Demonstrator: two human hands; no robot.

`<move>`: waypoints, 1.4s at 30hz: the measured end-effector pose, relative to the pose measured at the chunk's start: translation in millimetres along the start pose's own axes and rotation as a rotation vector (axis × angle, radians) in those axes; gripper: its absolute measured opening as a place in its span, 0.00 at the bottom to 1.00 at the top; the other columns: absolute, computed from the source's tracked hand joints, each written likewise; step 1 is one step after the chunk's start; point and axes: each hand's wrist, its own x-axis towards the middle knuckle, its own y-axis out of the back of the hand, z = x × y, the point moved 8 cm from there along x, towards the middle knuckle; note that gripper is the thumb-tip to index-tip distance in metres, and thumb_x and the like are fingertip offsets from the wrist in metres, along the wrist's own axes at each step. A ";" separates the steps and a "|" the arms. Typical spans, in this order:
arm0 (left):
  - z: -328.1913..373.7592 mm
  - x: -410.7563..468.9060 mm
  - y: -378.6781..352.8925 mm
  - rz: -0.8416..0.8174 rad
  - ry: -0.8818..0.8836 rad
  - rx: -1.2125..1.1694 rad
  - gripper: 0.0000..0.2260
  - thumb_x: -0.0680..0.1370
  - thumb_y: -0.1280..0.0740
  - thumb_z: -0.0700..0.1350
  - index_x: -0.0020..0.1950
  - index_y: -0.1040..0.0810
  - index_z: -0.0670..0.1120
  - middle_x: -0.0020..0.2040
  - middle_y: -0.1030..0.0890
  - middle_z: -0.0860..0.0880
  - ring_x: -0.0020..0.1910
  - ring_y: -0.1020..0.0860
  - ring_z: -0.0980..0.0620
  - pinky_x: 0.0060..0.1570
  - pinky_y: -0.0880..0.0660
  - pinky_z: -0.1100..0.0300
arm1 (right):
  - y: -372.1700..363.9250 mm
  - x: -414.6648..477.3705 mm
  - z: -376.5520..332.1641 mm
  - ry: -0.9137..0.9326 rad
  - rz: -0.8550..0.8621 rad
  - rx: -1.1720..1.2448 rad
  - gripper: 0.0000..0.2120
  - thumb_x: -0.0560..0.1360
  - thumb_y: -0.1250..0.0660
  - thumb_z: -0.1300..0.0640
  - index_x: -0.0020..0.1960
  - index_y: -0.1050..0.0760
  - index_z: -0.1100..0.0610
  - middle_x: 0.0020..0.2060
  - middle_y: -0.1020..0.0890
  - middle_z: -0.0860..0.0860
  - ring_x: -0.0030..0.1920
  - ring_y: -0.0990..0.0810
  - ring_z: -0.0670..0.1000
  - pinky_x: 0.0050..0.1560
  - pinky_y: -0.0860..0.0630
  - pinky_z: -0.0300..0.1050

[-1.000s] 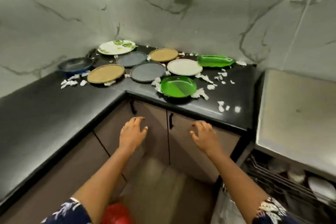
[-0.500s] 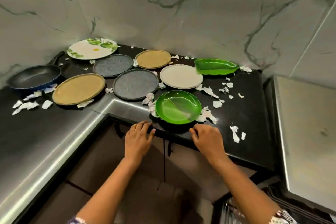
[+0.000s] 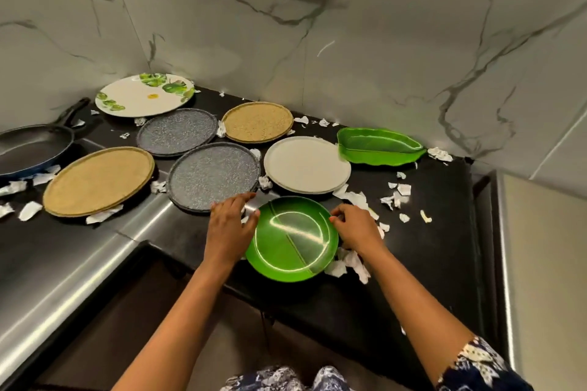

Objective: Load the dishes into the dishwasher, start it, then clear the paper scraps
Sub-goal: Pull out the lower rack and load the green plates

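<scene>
Reaching for the round green divided plate (image 3: 292, 243) from both sides; left hand (image 3: 230, 228) spread wide at its left rim, fingertips just touching the edge, not yet curled under; right hand (image 3: 355, 230) half-curled at the right rim, fingers meeting the edge, nothing gripped yet. Sitting between the two hands at the near edge of the black counter (image 3: 422, 247), with its near rim seeming to jut slightly past the drop.

Risking, probably, a slide rather than a lift; glossy plastic and a shallow rim giving little purchase, so a nudge towards the body likely tipping it off the edge. Crowding the right hand: torn paper scraps (image 3: 352, 260) just under the wrist and beyond the knuckles, easily pinched with the rim or swept to the floor. Lying just beyond the left fingers: the speckled grey plate (image 3: 213, 175), likely to get knocked on the lift. Waiting farther off: the white plate (image 3: 306, 164), straw-coloured plates, leaf-shaped green dish (image 3: 379, 147) and frying pan (image 3: 31, 144), none loaded yet.
</scene>
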 end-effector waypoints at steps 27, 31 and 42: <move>19.7 110.1 -37.0 0.096 0.759 -1.231 0.08 0.81 0.42 0.37 0.57 0.28 0.44 0.52 0.22 0.40 0.42 0.23 0.47 0.46 0.25 0.51 | 120.9 236.7 41.7 0.111 -0.086 -0.490 0.32 0.72 0.31 0.48 0.71 0.38 0.57 0.67 0.31 0.59 0.67 0.33 0.60 0.66 0.32 0.53; 19.4 123.3 -44.5 0.117 0.761 -1.206 0.08 0.81 0.42 0.36 0.57 0.27 0.43 0.50 0.21 0.41 0.42 0.22 0.48 0.41 0.26 0.54 | 103.9 271.3 50.6 0.110 -0.276 -0.564 0.45 0.65 0.24 0.44 0.74 0.42 0.56 0.71 0.35 0.58 0.69 0.35 0.59 0.69 0.35 0.52; 17.0 116.7 -43.3 0.187 0.801 -1.180 0.10 0.80 0.42 0.35 0.60 0.28 0.44 0.47 0.22 0.43 0.41 0.23 0.48 0.37 0.27 0.54 | 112.5 278.3 33.9 0.240 -0.127 -0.744 0.48 0.58 0.22 0.40 0.69 0.38 0.58 0.65 0.33 0.58 0.66 0.35 0.58 0.64 0.32 0.51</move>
